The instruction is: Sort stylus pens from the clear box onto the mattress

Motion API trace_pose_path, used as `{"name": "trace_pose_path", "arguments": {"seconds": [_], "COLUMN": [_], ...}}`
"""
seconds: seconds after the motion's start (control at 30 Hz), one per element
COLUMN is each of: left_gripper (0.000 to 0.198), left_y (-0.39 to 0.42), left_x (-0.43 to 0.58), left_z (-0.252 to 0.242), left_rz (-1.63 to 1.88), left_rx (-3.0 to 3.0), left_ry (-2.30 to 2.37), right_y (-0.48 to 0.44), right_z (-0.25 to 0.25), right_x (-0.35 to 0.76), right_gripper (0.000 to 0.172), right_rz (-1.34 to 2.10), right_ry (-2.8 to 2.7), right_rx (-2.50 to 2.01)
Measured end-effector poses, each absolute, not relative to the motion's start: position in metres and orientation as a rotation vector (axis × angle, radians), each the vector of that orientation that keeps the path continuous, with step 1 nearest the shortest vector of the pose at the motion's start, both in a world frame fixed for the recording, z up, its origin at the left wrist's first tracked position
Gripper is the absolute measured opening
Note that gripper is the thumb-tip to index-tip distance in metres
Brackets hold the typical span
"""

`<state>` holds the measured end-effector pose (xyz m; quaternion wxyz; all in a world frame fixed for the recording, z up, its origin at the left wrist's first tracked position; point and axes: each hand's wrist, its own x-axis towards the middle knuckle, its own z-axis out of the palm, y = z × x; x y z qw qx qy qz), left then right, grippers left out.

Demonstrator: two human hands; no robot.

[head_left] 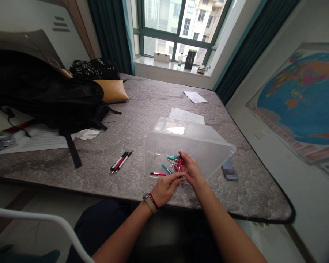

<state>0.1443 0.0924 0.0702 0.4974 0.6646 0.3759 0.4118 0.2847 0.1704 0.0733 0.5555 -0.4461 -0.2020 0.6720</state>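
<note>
A clear plastic bin [192, 131] lies tipped on its side, its opening facing me. My right hand [190, 168] is at the opening with its fingers closed around a red pen [180, 165], which stands roughly upright. Just below, my left hand [166, 186] has its fingers pinched together at the pen's lower end; what they grip is hidden. Loose pen parts lie on the bin's inner wall beside my hands, among them a teal barrel [166, 168] and a red-and-black piece [158, 174]. Left of the bin, several pens [121, 162] lie side by side, black-and-white and red.
The bin stands on a grey quilted mattress [142, 109]. White papers [188, 115] lie behind it. A black backpack [44, 87] and a yellow pouch [112, 90] are at the left. A blurred item [229, 171] lies right of the bin. A white curved rail [44, 216] is near me.
</note>
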Motion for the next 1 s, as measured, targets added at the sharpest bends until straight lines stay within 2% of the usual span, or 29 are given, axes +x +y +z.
{"name": "trace_pose_path", "arguments": {"seconds": [0.1,0.27,0.4,0.57,0.77,0.9,1.0], "left_gripper": [0.032,0.060,0.051,0.028,0.022,0.021,0.021], "left_y": [0.094,0.097,0.104,0.109,0.082,0.067,0.065], "left_x": [0.143,0.142,0.140,0.141,0.162,0.170,0.169], "left_z": [0.073,0.073,0.062,0.046,0.054,0.060,0.063], "left_rz": [1.001,1.088,1.168,1.122,0.940,0.852,0.815], "left_rx": [1.622,1.544,1.282,1.228,1.475,1.614,1.649], "left_ry": [0.956,1.038,1.138,1.142,0.980,0.978,0.950], "right_y": [0.169,0.164,0.159,0.158,0.177,0.183,0.181], "right_z": [0.075,0.076,0.075,0.076,0.056,0.041,0.035], "right_x": [0.285,0.282,0.276,0.273,0.293,0.298,0.294], "right_gripper": [0.033,0.033,0.032,0.031,0.034,0.028,0.017], "right_rz": [1.610,1.637,1.646,1.701,1.361,1.240,0.982], "right_ry": [-0.554,-0.754,-0.916,-1.018,-0.686,-1.051,-1.472], "right_rx": [-1.069,-1.054,-1.027,-1.024,-1.285,-1.504,-1.647]}}
